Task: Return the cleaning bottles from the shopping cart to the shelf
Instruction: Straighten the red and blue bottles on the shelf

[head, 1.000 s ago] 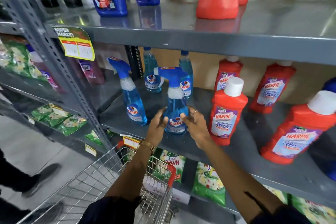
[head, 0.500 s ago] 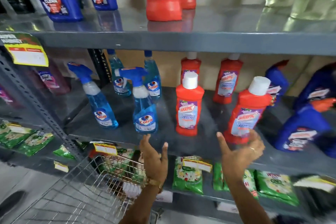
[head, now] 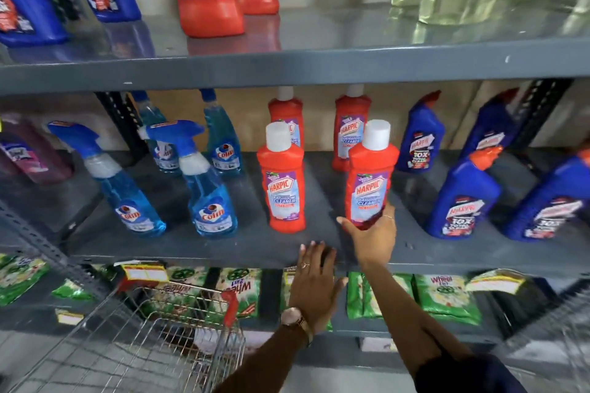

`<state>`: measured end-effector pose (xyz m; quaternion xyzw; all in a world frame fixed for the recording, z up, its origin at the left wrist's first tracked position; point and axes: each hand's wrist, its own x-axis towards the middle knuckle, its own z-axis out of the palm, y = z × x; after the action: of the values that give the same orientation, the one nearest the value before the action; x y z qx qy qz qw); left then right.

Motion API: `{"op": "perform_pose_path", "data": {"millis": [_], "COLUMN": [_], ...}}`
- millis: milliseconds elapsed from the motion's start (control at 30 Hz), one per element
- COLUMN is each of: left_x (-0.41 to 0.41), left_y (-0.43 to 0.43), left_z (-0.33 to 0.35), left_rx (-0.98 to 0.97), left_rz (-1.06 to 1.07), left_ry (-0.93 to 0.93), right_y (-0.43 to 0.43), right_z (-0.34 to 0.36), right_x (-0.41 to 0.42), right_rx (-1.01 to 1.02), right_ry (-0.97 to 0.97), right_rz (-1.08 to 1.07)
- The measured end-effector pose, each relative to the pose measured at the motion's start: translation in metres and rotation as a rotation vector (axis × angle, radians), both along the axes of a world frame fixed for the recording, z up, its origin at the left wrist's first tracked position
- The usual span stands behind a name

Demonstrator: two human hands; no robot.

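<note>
Your right hand [head: 372, 238] grips the red Harpic bottle [head: 370, 183] low on the middle shelf [head: 223, 252], left hand [head: 314, 284] spread empty; cart [head: 143, 338] looks nearly emptied, contents unclear.

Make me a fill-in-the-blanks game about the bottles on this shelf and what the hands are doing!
1. The right hand grips the bottom of a red Harpic bottle with a ____ cap.
2. The left hand wears a ____ on its wrist.
3. The two Colin spray bottles at the front hold ____ liquid.
4. The shopping cart stands ____ the middle shelf.

Missing words: white; watch; blue; below
</note>
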<state>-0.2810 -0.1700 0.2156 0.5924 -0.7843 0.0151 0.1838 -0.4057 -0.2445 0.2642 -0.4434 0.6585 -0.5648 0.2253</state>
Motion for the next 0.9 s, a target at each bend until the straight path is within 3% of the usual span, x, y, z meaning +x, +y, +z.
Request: {"op": "perform_pose_path", "data": {"millis": [167,333,400,567,900], "left_x": [-0.008,-0.021,-0.028,-0.042,-0.039], "left_y": [-0.002,-0.009,-0.011,-0.016,-0.016], "left_z": [0.003,0.002,0.002,-0.003,-0.003], "left_rx": [-0.002,-0.050,-0.049,-0.030,-0.024], "left_rz": [0.000,-0.050,-0.051,-0.004,0.000], "left_ry": [0.003,0.001,0.003,0.022,-0.097], "right_y": [0.006,0.040,0.039,0.012,0.009], "right_z": [0.001,0.000,0.001,0.005,0.004], "right_x": [-0.010,-0.058,-0.082,-0.130,-0.125], "right_rx": [-0.015,-0.244,-0.207,-0.020,0.025], "right_ry": [-0.005,0.065,0.078,0.012,0.038], "right_rz": [0.074,-0.281,-0.388,-0.267,-0.264]}}
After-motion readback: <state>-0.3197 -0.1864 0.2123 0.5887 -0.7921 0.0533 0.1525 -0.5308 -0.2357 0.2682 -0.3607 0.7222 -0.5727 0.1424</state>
